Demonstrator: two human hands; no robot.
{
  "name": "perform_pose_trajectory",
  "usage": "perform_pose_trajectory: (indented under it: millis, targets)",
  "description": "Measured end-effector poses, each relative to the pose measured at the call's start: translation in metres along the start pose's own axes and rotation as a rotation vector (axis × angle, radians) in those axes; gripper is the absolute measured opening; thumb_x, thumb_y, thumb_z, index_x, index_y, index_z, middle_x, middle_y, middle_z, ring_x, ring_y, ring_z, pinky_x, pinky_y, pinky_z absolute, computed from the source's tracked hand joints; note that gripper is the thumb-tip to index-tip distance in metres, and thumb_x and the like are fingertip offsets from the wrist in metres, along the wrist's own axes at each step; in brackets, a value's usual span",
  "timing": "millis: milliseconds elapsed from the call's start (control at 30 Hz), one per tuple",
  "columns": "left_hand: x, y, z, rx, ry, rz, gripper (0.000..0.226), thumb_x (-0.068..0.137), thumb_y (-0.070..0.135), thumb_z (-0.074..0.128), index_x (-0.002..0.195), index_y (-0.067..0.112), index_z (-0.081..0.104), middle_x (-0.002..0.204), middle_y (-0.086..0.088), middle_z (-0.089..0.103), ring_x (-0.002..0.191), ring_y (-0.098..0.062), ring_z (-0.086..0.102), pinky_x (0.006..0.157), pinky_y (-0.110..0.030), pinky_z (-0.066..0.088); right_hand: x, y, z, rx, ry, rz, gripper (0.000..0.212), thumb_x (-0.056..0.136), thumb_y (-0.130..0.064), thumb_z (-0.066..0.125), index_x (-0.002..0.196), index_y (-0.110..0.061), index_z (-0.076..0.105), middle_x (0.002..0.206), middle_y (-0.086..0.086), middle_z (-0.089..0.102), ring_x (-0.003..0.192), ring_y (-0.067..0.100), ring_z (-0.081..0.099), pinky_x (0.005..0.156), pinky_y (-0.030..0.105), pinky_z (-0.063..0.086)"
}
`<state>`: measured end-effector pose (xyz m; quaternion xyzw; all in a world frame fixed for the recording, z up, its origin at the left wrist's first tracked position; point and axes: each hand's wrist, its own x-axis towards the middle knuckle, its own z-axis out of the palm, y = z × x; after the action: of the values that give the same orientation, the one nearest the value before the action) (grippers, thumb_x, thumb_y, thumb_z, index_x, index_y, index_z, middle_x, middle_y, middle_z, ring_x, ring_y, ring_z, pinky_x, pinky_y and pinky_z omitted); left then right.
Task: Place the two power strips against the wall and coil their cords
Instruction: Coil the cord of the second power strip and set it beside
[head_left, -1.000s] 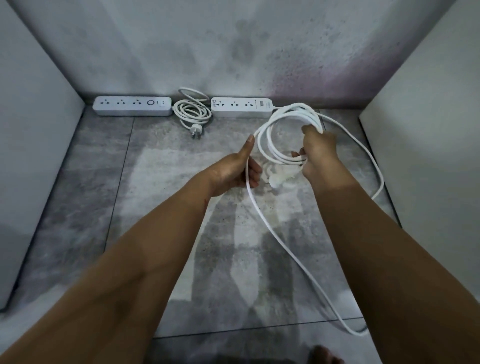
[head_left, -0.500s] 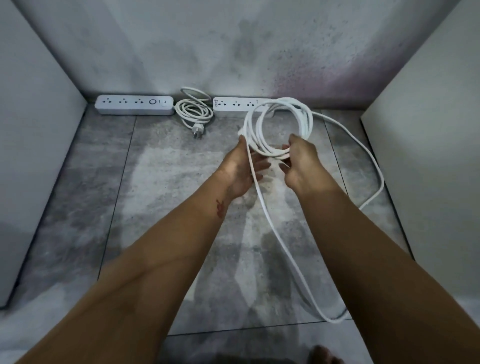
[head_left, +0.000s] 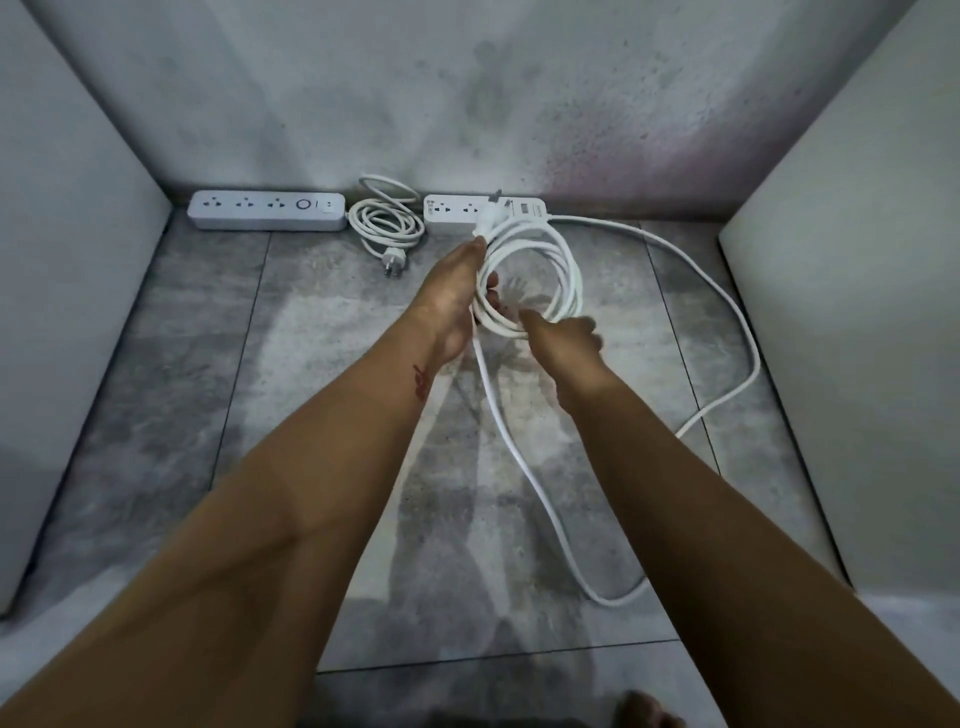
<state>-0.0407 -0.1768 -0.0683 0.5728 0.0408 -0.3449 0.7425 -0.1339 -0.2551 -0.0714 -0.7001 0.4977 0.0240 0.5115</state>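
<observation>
I grip the coil (head_left: 525, 244) by its left side in my left hand (head_left: 457, 301), just above frame centre. My right hand (head_left: 563, 338) is at its lower edge, too blurred to tell if it holds cord. Slack (head_left: 727, 322) trails down the right to lower centre. If I yank it, the right strip (head_left: 454, 213) could slide off the wall (head_left: 467, 104) at top centre. If my grip loosens, the loops spill. The left strip (head_left: 267, 210) sits upper left.

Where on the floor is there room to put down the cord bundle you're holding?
Bare floor lies in front of the left power strip, between the left side panel and the left arm. It is crowded by the wall between the strips, where the finished coil lies, and on the right, where the loose cord loops across the tiles.
</observation>
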Motion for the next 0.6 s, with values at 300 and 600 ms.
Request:
perform_pose_trajectory:
  millis: [300,600]
  targets:
    - [-0.007,0.006,0.0,0.721,-0.264,0.0,0.034,0.101,0.027,0.04,0.077,0.01,0.057,0.065,-0.007,0.054,0.055,-0.019,0.048,0.054,-0.029,0.042,0.004,-0.003,-0.023,-0.743,0.329,-0.734,0.092,0.079,-0.019,0.069,0.152,-0.034,0.017,0.16,0.005,0.013,0.147,0.027,0.013,0.114,0.044,0.019]
    - [-0.008,0.009,0.006,0.669,-0.279,-0.024,0.065,0.099,0.06,0.029,0.126,0.004,0.047,0.093,-0.014,0.064,0.073,-0.025,0.063,0.07,-0.04,0.054,0.017,0.01,-0.032,-0.856,0.384,-0.878,0.049,0.081,-0.049,0.067,0.118,-0.02,0.054,0.116,0.007,0.058,0.11,0.03,0.056,0.096,0.043,0.041]
